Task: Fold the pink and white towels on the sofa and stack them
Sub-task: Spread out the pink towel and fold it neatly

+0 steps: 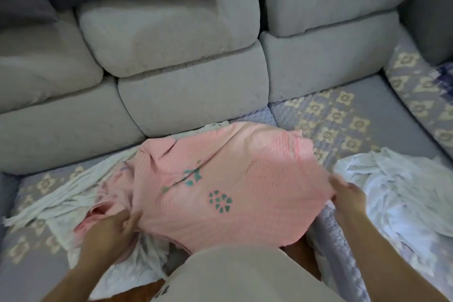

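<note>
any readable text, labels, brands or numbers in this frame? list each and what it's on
No readable text in this frame.
Pink towel, held by the left hand and right hand: teal flower and leaf print only, no letters.
Beige garment at the bottom edge: a dark mark near its left side, cut off and too blurred to read.
Sofa cover: cream floral pattern, no words.

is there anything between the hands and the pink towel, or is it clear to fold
Nothing visible stands between them: the left hand and right hand each already grip an edge of the pink towel. White towels lie under its left side, so the fold would land partly on them.
</note>
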Demonstrator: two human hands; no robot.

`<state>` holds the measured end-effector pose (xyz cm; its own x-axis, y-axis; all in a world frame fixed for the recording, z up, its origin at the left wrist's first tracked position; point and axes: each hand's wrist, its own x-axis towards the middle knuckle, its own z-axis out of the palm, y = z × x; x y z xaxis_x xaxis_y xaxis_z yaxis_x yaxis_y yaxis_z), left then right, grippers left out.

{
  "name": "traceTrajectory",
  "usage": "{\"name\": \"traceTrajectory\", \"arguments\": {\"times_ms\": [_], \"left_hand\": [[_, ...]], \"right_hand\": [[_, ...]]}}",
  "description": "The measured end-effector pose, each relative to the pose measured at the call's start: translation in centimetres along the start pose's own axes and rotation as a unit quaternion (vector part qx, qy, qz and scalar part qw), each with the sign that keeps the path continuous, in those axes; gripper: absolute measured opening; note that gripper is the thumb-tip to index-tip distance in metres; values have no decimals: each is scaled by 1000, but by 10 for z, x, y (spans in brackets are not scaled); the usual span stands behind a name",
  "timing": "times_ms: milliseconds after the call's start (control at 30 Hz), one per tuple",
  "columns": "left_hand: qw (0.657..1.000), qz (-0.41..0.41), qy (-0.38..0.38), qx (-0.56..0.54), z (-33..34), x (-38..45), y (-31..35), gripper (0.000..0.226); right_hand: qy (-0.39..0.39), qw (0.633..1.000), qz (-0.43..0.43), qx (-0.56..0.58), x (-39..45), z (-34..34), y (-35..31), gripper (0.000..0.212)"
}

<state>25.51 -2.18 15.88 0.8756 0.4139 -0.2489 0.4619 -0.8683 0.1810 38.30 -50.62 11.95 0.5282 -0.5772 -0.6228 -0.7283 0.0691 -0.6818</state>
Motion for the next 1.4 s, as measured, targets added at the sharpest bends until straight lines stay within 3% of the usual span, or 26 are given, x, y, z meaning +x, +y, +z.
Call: {"name": "traceTrajectory", "arguments": {"times_ms": [100,200,300,433,533,633,800,933,1100,1200,1267,1400], "left_hand": [[997,60,9,-38,4,-5,44,35],[983,145,-44,-100,-3,-18,95,29],[966,218,-41,-129,-11,-26,117,36],[959,230,-32,-160,-21,-21,107,24],[960,208,-21,-185,-16,-23,94,31],[953,197,-63,-223,-14,-26,85,42],[952,170,-54,-250,-15,-27,77,49],[958,179,-53,-218,-19,-24,78,48],[967,210,-66,-125,-25,-24,81,49],[969,220,-63,-93,-23,-21,79,46],[964,238,-84,-86,-23,-18,77,25],[948,299,-108,-8,-22,-12,79,6]], "right_hand": [[-195,968,-134,-84,-76,49,-22,24],[-336,911,-215,-103,-156,99,-20,31],[-394,880,-246,-100,-208,135,-16,20],[-439,846,-284,-102,-225,142,-24,17],[-458,830,-301,-108,-232,144,-17,16],[-447,852,-261,-80,-239,146,-9,14],[-425,885,-186,-39,-248,149,-7,37],[-435,876,-208,-24,-255,148,-4,10],[-404,873,-266,-67,-259,152,-1,11],[-389,840,-354,-133,-256,152,5,16],[-404,805,-398,-174,-255,149,9,17],[-420,737,-460,-262,-256,144,12,44]]}}
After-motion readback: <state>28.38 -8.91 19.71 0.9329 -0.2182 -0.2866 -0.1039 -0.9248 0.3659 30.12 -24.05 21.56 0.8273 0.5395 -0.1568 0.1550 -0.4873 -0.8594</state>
